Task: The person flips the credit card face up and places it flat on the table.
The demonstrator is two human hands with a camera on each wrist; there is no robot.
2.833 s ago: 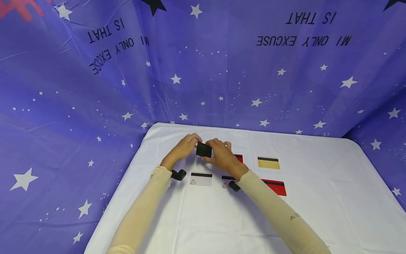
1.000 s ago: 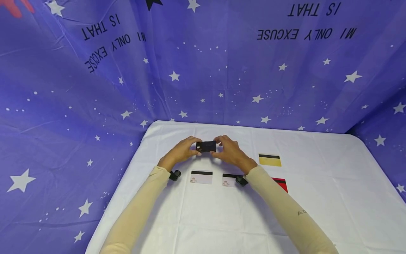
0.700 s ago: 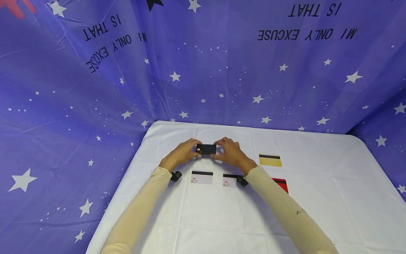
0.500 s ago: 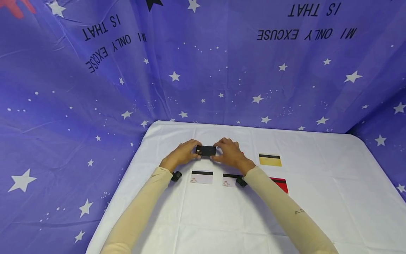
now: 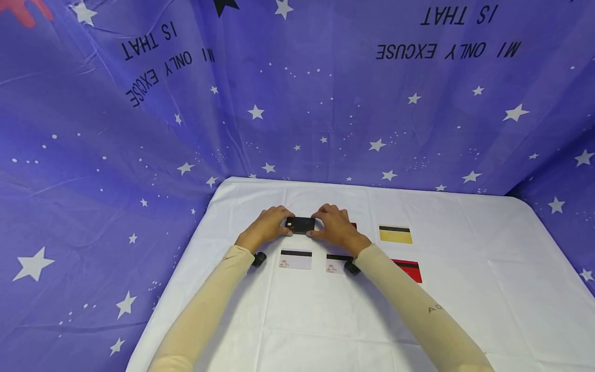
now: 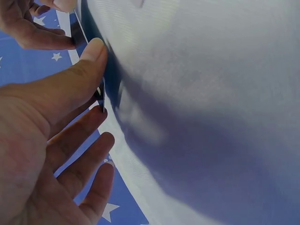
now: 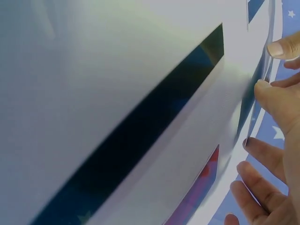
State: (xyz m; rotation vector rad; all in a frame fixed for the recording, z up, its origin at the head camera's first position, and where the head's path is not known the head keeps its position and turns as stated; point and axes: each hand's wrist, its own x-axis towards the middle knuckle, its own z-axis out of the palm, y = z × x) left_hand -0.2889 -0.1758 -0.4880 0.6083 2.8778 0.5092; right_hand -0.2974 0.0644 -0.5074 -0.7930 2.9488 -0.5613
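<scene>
A black card (image 5: pixel 301 225) with a chip and "VIP" print is held flat, just above or on the white cloth, between both hands. My left hand (image 5: pixel 267 225) pinches its left end between thumb and index finger. At the right end, my right hand (image 5: pixel 335 226) pinches it the same way. In the left wrist view the card (image 6: pixel 101 96) shows edge-on at the fingertips, the other fingers spread apart. Behind the right hand a red card (image 5: pixel 354 226) is mostly hidden. Two pale cards with black stripes lie nearer: one left (image 5: pixel 295 260), one right (image 5: pixel 333 264), partly under the right wrist camera.
A gold card (image 5: pixel 395 235) lies to the right on the white tablecloth (image 5: pixel 465 289). Nearer, another red card (image 5: pixel 410 270) is partly covered by the right sleeve. A blue-purple star-printed curtain (image 5: pixel 325 103) rises behind and along the sides of the table.
The black card was turned from its plain dark side to its chip side, then lowered toward the cloth in both hands. The right hand shifted slightly left, showing more of the red cards.
</scene>
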